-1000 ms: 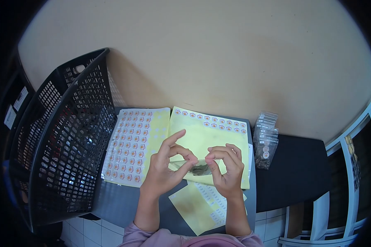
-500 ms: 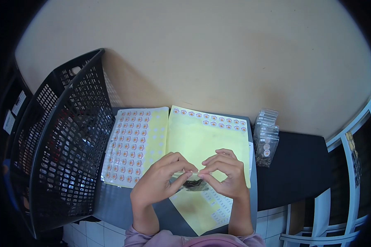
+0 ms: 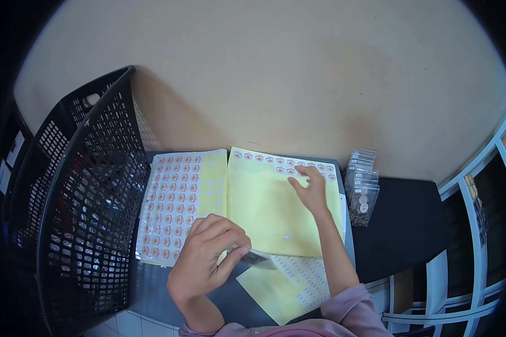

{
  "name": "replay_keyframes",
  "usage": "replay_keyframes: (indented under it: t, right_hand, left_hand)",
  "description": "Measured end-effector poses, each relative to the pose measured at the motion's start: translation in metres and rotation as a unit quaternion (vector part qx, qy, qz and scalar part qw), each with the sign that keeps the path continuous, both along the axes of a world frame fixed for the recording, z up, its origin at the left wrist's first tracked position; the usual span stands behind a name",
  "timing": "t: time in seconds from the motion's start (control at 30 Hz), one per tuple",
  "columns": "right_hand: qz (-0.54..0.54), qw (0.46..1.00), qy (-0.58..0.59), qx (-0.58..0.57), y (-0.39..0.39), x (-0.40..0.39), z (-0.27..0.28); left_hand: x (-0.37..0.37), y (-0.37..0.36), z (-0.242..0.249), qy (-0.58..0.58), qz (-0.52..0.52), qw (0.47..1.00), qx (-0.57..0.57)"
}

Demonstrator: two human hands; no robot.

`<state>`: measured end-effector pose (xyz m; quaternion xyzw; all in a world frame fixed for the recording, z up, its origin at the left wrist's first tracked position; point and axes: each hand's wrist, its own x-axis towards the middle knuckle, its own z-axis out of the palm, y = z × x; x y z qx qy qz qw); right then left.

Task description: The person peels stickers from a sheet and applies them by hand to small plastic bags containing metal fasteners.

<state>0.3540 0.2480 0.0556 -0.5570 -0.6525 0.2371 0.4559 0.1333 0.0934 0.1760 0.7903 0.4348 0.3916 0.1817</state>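
Pinched between the thumb and fingers of my left hand [image 3: 208, 255] is a small clear plastic bag [image 3: 257, 258] with dark contents, held low over the front of the desk. My right hand [image 3: 312, 191] reaches over the yellow sticker sheet [image 3: 264, 208], thumb and fingers apart, fingertips at the lower of the two rows of round stickers [image 3: 280, 169] along its top. To the left lies another sheet [image 3: 171, 208], mostly covered in round stickers, with a bare yellow strip at its right side. Below, a yellow sheet with small white labels [image 3: 303, 275] lies partly under the bag.
A tall black plastic basket [image 3: 84, 185] stands at the left edge of the desk. Several filled clear bags [image 3: 362, 188] are lined up at the right, beside a black surface [image 3: 405, 219]. A white rack [image 3: 483, 208] stands at far right, and a wall [image 3: 253, 73] rises behind.
My right hand has let go of the bag's top edge and moved up and away to the sticker rows, fingers spreading. My left hand keeps the bag, now tilted, slightly further left.
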Motion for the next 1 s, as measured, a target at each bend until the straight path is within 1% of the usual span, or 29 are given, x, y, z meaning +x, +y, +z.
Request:
replay_keyframes:
  t: [0.07,0.13,0.2,0.27,0.33,0.4,0.47,0.6,0.67,0.8,0.9,0.97,1.0]
  right_hand:
    - [0.019,0.987,-0.148,0.056,0.026,-0.005,-0.024]
    - [0.011,0.985,-0.164,0.058,0.041,-0.014,-0.039]
    - [0.002,0.982,-0.177,0.06,0.051,-0.02,-0.049]
    - [-0.035,0.98,-0.193,0.025,0.054,-0.022,-0.06]
    - [-0.039,0.981,-0.188,0.02,0.052,-0.023,-0.06]
    - [-0.04,0.982,-0.185,0.011,0.051,-0.023,-0.06]
    - [-0.042,0.978,-0.2,0.03,0.052,-0.023,-0.061]
    - [-0.04,0.981,-0.189,0.032,0.052,-0.023,-0.057]
    - [-0.057,0.984,-0.166,0.029,0.051,-0.024,-0.055]
    - [-0.053,0.99,-0.133,0.008,0.05,-0.024,-0.054]
    - [-0.045,0.992,-0.113,0.02,0.05,-0.024,-0.053]
    - [-0.046,0.991,-0.113,0.06,0.048,-0.024,-0.051]
    - [-0.046,0.991,-0.114,0.06,0.05,-0.023,-0.055]
  left_hand:
    - [-0.006,-0.003,0.002,-0.01,-0.008,1.0,-0.002]
    - [-0.012,-0.005,0.005,-0.036,-0.045,0.998,-0.038]
    - [-0.014,-0.004,0.005,-0.046,-0.05,0.997,-0.042]
    - [-0.015,-0.003,0.003,-0.057,-0.055,0.996,-0.049]
    - [-0.015,-0.001,0.0,-0.083,-0.038,0.995,-0.031]
    - [-0.017,0.001,-0.001,-0.085,-0.036,0.995,-0.03]
    - [-0.018,0.002,-0.002,-0.087,-0.035,0.995,-0.029]
    - [-0.019,0.006,-0.007,-0.102,-0.024,0.994,-0.035]
    - [-0.019,0.007,-0.009,-0.105,-0.02,0.993,-0.044]
    - [-0.018,0.008,-0.008,-0.108,-0.028,0.992,-0.059]
    - [-0.02,0.008,-0.008,-0.115,-0.024,0.992,-0.055]
    - [-0.021,0.007,-0.009,-0.122,-0.019,0.991,-0.058]
    - [-0.022,0.007,-0.009,-0.125,-0.012,0.99,-0.061]
